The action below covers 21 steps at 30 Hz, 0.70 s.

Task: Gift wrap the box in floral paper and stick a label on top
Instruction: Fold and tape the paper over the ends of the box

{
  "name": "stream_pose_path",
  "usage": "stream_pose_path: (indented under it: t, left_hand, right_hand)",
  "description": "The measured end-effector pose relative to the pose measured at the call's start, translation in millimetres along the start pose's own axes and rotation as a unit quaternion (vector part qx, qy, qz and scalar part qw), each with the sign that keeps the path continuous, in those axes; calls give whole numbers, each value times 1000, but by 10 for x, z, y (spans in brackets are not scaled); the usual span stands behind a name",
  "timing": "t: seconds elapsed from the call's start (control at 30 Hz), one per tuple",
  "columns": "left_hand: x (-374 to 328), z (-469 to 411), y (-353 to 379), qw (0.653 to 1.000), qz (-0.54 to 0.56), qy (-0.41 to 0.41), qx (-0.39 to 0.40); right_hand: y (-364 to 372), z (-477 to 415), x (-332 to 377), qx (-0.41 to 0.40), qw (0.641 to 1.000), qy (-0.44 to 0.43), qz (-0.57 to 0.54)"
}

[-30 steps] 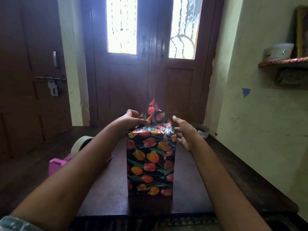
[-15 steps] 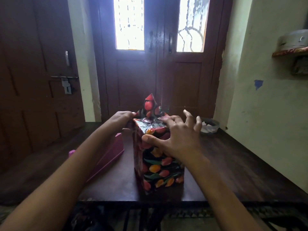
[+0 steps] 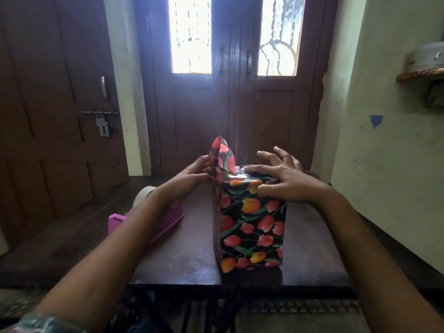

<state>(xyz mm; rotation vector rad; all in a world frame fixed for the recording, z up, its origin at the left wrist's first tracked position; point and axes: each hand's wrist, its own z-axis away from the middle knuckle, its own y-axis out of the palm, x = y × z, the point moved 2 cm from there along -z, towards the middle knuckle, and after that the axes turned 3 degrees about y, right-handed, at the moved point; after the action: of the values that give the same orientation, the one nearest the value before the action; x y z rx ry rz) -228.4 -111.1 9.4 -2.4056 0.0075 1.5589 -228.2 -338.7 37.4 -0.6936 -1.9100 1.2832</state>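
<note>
A tall box wrapped in black paper with red and orange tulips stands upright on the dark wooden table. At its top left corner a pointed paper flap sticks up. My left hand pinches the base of that flap at the box's upper left edge. My right hand lies over the top right of the box, thumb against the front face, index finger flat on the top, other fingers spread and raised. No label is in sight.
A pink tape dispenser with a roll of tape sits left of the box, partly behind my left forearm. Brown doors stand behind the table. A wall shelf hangs at the right.
The box has turned, so its flap now stands at the top left corner. My right hand has moved from the box's right side onto its top. My left hand stayed at the flap.
</note>
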Motion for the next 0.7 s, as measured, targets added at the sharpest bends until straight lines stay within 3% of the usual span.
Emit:
stream_pose_path:
  t: [0.17, 0.23, 0.37, 0.5, 0.7]
  left_hand:
    - [-18, -82, 5, 997, -70, 26, 13]
    - [-5, -59, 27, 991, -121, 56, -22]
    - [-34, 48, 97, 974, -148, 109, -129]
    - [-168, 151, 64, 976, -97, 123, -154]
    - [-197, 365, -97, 977, -123, 82, -157]
  right_hand:
    - [112, 64, -42, -209, 977, -20, 30]
    - [218, 100, -26, -250, 967, -12, -36]
    - [390, 124, 13, -160, 975, -9, -151]
    - [436, -21, 17, -181, 974, -43, -128]
    - [481, -248, 115, -73, 976, -103, -179]
